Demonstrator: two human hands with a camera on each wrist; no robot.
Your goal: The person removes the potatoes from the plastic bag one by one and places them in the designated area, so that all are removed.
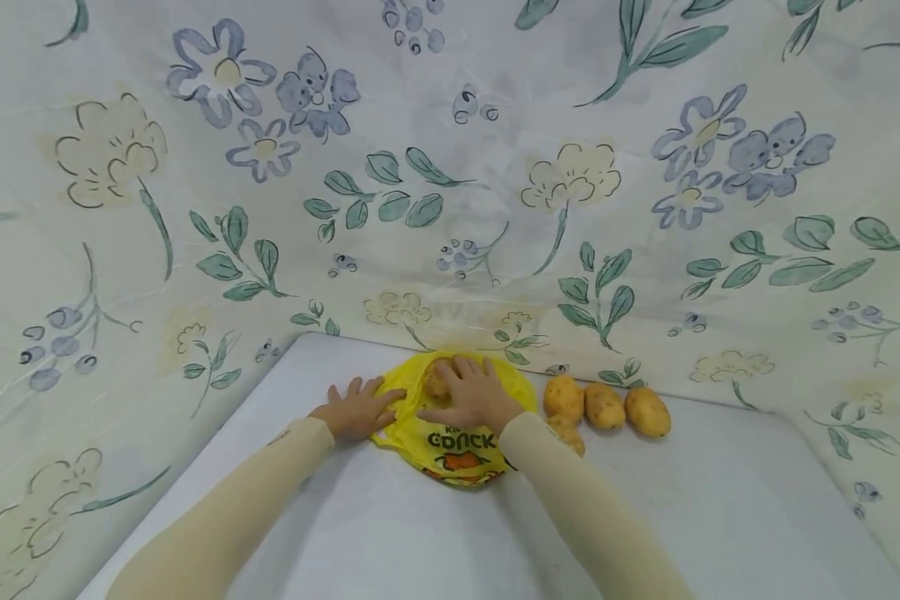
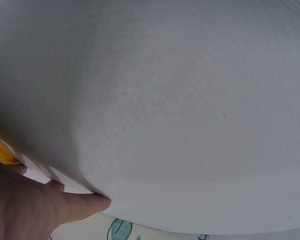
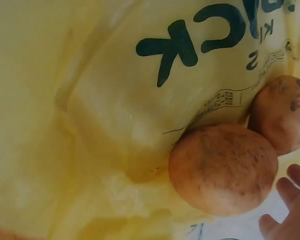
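On the white surface [image 1: 690,517] hemmed by flowered cloth, your left hand [image 1: 356,410] lies flat on the yellow bag's [image 1: 457,454] edge and your right hand [image 1: 474,393] flat atop it; press evenly, minding the potato [image 1: 437,382] inside.

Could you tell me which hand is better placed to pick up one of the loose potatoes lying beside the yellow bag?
Probably the right hand: it rests on the yellow bag directly beside the loose potatoes, whereas the left hand lies flat at the bag's far edge.
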